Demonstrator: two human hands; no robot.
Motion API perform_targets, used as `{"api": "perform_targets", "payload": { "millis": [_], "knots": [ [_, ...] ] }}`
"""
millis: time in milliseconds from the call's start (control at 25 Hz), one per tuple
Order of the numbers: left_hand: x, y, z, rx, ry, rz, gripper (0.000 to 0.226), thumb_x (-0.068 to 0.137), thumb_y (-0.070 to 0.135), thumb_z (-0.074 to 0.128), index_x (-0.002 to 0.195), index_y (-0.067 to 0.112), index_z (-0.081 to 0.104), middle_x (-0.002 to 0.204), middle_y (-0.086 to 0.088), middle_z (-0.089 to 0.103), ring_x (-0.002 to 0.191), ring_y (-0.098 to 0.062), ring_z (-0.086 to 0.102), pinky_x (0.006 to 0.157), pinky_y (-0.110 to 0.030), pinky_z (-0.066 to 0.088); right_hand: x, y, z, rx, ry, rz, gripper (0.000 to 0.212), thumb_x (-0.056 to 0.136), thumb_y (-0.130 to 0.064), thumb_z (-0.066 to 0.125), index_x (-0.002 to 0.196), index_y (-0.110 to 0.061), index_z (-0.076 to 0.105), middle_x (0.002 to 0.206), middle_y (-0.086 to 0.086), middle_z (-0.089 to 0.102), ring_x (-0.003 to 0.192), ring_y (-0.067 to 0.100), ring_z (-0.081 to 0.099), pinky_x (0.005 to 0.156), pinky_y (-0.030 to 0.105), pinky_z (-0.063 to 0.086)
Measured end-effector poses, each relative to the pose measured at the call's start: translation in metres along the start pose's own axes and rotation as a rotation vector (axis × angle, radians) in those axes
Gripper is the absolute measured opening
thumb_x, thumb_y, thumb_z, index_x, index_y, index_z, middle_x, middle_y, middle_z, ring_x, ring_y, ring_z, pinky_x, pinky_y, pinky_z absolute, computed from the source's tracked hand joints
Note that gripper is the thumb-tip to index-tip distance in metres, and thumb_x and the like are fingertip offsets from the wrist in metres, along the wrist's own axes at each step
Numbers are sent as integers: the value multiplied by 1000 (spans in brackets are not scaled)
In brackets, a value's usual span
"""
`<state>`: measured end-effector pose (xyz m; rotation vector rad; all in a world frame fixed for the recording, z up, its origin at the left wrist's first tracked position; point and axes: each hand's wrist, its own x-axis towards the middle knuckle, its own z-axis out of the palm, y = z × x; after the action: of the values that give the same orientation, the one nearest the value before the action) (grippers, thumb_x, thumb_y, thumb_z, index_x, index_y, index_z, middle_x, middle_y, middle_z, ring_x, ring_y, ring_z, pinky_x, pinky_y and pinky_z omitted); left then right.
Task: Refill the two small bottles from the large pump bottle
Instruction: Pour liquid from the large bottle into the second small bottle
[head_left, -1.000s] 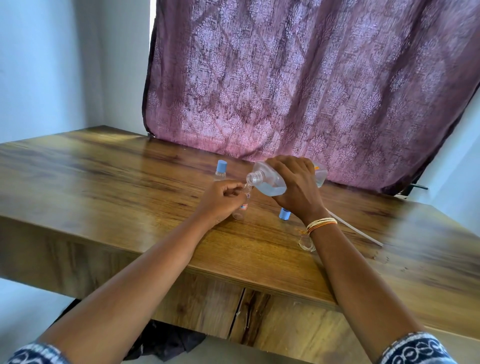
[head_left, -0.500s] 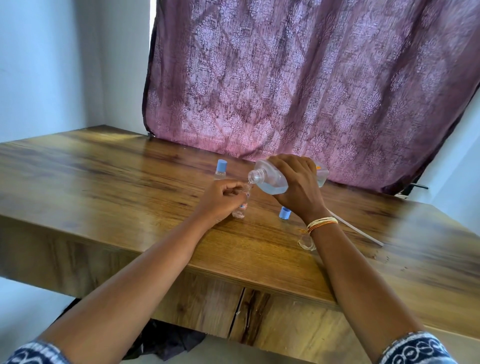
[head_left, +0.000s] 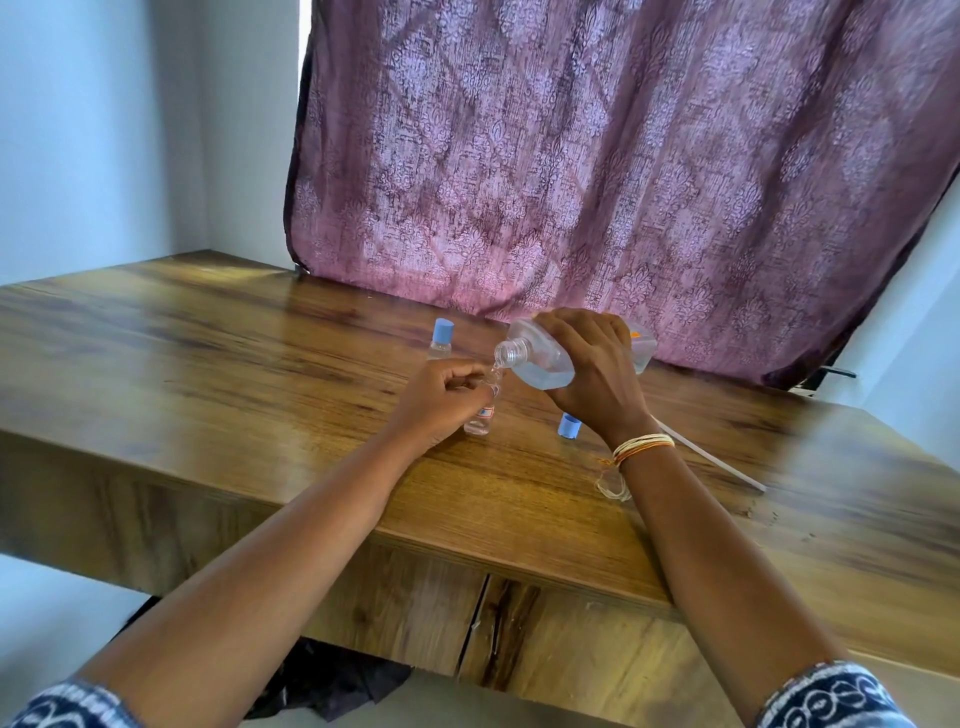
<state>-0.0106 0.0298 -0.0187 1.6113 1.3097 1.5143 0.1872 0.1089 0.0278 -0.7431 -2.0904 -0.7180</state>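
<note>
Loose cap (head_left: 569, 425): on the table (head_left: 260, 364), at 6 o'clock from the right hand.
Left hand (head_left: 441, 402): curled round the open small bottle (head_left: 480, 418) — standing up.
Right hand (head_left: 597, 371): wrapped round the big bottle (head_left: 540, 361) — tipped, mouth right over the small one.
Capped bottle (head_left: 440, 340): farther back, at 11 o'clock from the left hand.

Stood on the table (head_left: 218, 364), near its middle: an open small bottle (head_left: 480, 418), gripped by the left hand (head_left: 441, 402). Just above and right of it, tilted mouth-down over its neck: the large bottle (head_left: 540, 358), held by the right hand (head_left: 597, 374). Behind and left: a capped small bottle (head_left: 441, 340). Right of the open one: a loose cap (head_left: 569, 426). Farther right: a tube (head_left: 717, 462). Behind everything: a curtain (head_left: 623, 156).
</note>
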Motion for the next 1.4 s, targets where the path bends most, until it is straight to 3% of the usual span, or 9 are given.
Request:
{"api": "perform_targets", "payload": {
  "millis": [160,520,680,1400],
  "knots": [
    [1,0,-1,-10,1,14,23,75,29,71,99,30,74,95,-10,75,95,-37,67,91,-54,53,0,0,1,-1,-6,-2,43,80,-40,62,118,-20,63,114,2,65,106,26,60,87,45,41],
    [-1,4,-1,1,13,-11,27,78,23,73,105,25,74,94,0,75,94,-21,70,93,-48,54,-1,2,2,-2,10,-14,46,76,-35,70,119,-22,59,115,1,65,105,26,60,87,45,40],
    [-2,5,-1,1,19,-16,34,71,34,71,103,27,74,94,1,75,93,-20,71,92,-48,55,-1,2,3,-7,8,-17,46,76,-35,69,119,-22,57,114,2,65,105,27,61,86,46,41],
    [-5,11,-2,2,28,-26,26,81,17,73,106,23,73,97,-4,75,97,-22,69,95,-44,53,-1,2,2,-15,17,-20,46,77,-37,70,118,-22,60,114,2,65,105,26,60,88,45,40]
  ]
}}
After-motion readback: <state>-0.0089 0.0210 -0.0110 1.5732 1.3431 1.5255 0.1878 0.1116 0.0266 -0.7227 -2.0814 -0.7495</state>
